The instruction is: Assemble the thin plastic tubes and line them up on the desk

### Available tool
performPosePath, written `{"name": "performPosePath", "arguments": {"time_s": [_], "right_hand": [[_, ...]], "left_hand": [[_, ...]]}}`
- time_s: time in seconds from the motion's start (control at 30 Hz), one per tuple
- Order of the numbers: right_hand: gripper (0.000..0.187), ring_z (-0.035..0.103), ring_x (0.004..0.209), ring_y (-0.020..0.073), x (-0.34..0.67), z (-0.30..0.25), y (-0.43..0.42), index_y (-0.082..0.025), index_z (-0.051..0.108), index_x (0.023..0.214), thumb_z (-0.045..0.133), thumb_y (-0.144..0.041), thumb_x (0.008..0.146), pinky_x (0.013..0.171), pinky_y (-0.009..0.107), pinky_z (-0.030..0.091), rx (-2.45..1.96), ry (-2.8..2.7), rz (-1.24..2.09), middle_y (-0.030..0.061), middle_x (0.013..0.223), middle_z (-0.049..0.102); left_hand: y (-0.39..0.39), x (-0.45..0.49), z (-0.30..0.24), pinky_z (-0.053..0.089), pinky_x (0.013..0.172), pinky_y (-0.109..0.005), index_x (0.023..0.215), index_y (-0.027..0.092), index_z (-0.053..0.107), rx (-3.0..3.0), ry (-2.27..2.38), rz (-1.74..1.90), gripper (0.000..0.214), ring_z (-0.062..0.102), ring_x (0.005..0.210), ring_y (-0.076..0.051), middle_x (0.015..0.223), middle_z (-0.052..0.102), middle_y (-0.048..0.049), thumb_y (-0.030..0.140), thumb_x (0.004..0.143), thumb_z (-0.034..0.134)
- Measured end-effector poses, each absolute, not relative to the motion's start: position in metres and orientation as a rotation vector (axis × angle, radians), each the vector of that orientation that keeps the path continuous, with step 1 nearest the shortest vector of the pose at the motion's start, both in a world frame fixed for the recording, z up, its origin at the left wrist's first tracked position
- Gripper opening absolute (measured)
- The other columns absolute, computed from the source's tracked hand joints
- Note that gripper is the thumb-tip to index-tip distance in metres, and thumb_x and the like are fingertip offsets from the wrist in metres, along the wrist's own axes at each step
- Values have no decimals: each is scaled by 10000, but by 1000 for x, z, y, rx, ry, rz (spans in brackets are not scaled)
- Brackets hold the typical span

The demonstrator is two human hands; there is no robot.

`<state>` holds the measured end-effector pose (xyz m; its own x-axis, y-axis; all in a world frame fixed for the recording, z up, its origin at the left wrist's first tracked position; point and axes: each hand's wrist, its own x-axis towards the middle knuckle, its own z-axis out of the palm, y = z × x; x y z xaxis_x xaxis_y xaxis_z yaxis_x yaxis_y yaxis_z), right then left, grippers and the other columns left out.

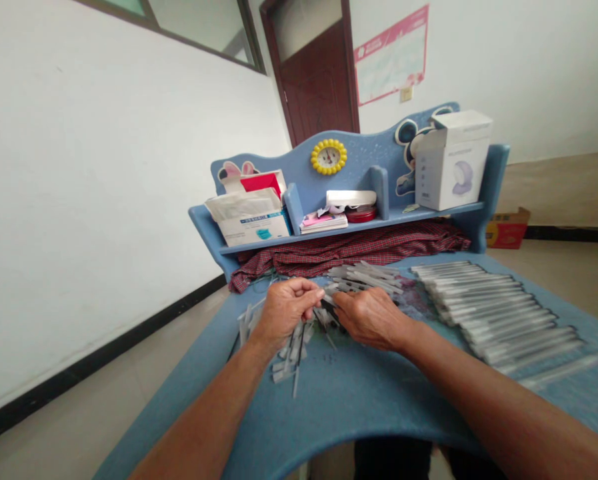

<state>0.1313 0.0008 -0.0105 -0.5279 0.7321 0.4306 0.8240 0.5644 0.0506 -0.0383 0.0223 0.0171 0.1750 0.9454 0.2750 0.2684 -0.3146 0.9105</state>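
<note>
Over the middle of the blue desk, my left hand (287, 308) is closed in a pinch, and what sits between its fingertips is too small to make out. Close to its right, my right hand (373, 318) has its fingers curled round a slim pen part (329, 299), mostly hidden by the fingers. Loose clear and dark pen pieces (291, 353) lie scattered below my left hand. Behind my right hand is a heap of translucent pen barrels (366, 273). On the right, a long row of capped, clear pens (499, 313) lies side by side, slightly blurred.
The blue desk (269, 427) has a raised shelf (359, 231) at its back. A mask box (256, 223), a yellow-rimmed clock (329, 157) and a tall white box (453, 160) are on it. Checked cloth (349, 250) is bunched under the shelf.
</note>
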Motion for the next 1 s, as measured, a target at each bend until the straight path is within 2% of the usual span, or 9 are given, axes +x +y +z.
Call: {"name": "performPosePath", "arguments": {"time_s": [0.23,0.53,0.77,1.0], "right_hand": [[217,616,580,172,132,-11,1,-143,550,906,350,-225,891,508,255,266,-1268,-2431,-310,92,721,681],[266,575,544,161,131,-13,4,-171,569,885,326,-275,900,507,274,205,-1284,-2395,-258,61,661,664],[275,543,548,145,130,-12,2,-176,587,882,337,-290,899,522,286,195,-1276,-2375,-171,47,660,646],[270,524,531,139,130,-11,2,-169,574,895,332,-288,902,520,291,162,-1267,-2390,-145,52,668,651]], "left_hand": [[24,-41,15,361,383,-175,715,120,645,1633,1040,1132,202,470,402,-66,577,617,-16,288,626,714],[21,-39,17,366,396,-173,761,118,637,1553,982,1114,184,492,409,-71,581,626,-15,235,636,702],[21,-38,16,364,394,-171,726,120,633,1574,968,1142,182,486,401,-63,580,617,-10,286,680,688],[22,-37,15,348,368,-163,723,111,637,1579,1035,1169,232,467,378,-57,551,595,-4,319,650,708]]}}
